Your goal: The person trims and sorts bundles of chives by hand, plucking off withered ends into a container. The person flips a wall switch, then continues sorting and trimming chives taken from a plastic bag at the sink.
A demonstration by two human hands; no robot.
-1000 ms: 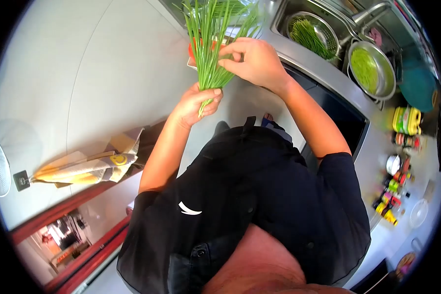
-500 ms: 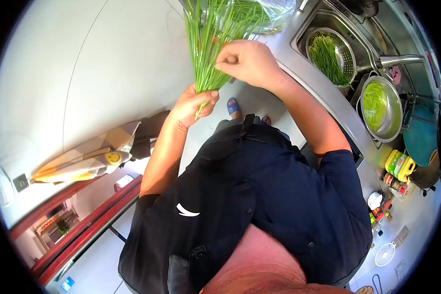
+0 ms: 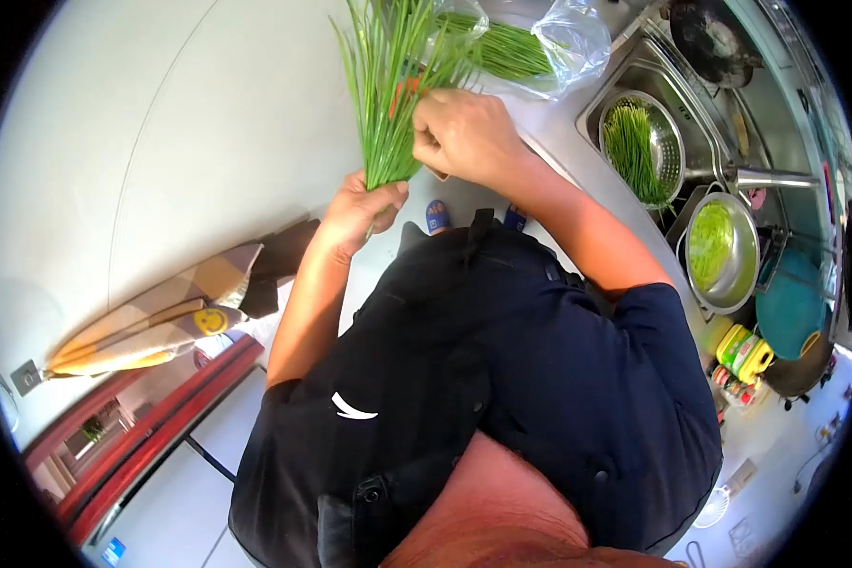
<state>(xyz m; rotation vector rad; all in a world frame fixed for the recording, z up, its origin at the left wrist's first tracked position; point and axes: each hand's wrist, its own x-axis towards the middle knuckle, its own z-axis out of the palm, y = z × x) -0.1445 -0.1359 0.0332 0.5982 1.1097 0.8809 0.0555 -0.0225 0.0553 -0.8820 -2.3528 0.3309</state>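
Pale, smooth wall (image 3: 76,142) fills the left side of the kitchen, with one thin line running up it. One striped cloth (image 3: 166,317) with a yellow smiley face hangs there, and one red rail (image 3: 166,431) is below it. On the right is a shiny metal counter (image 3: 560,123) with one sink (image 3: 647,71) and one silver tap (image 3: 776,178).

One strainer (image 3: 675,156) full of holes sits in the sink, and long green stalks (image 3: 631,151) lie in it. Just beside it is one silver bowl (image 3: 743,270) with light green bits (image 3: 708,244) inside. Near these I count one dark pan (image 3: 715,43), one round blue-green thing (image 3: 788,308) and one yellow jug (image 3: 746,352). One clear bag (image 3: 577,43) on the counter has more green stalks in it, too many to count.

Two hands are at work. One big bunch of long green leaves (image 3: 379,118) is up in front of the person's black shirt (image 3: 540,350), with its tips spread out. The left hand (image 3: 362,210) has its fingers wrapped tight around the bottom of the bunch. The right hand (image 3: 469,133) is at the side of the bunch, higher up, with its fingers curled in; I cannot tell if they pinch a leaf. One orange thing (image 3: 407,90) peeks out behind the leaves. Two blue slippers (image 3: 436,216) show on the floor.
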